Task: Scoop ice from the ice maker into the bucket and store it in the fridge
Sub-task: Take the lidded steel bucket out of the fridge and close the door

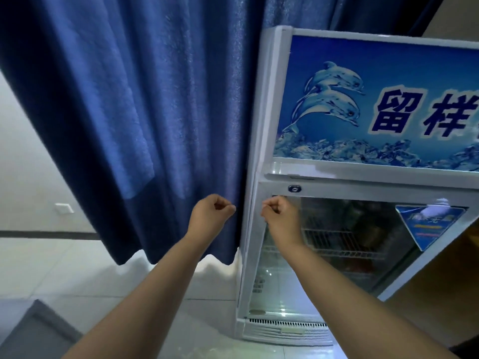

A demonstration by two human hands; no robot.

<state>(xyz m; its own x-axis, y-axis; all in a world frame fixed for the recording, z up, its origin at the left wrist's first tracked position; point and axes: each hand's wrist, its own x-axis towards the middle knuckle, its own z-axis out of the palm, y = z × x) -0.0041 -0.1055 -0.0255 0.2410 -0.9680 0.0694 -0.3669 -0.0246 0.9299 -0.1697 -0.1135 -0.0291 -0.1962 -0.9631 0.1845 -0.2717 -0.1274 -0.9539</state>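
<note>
Both arms are reaching out at the white glass-door display fridge, its door looking closed, with the left hand and right hand curling their fingers into empty fists by the door's edge, seemingly readying a pull, while no bucket or ice is showing.

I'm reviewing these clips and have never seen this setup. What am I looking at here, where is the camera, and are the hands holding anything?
The one picture comes from a wide-angle camera worn on a person's head, looking forward and down along both bare arms. The left hand is a loose fist in front of a blue curtain. The right hand is a fist at the top left corner of the fridge's glass door. Neither hand visibly holds anything. The fridge has a dolphin sign on top and wire shelves inside. No bucket or ice maker is in view.
</note>
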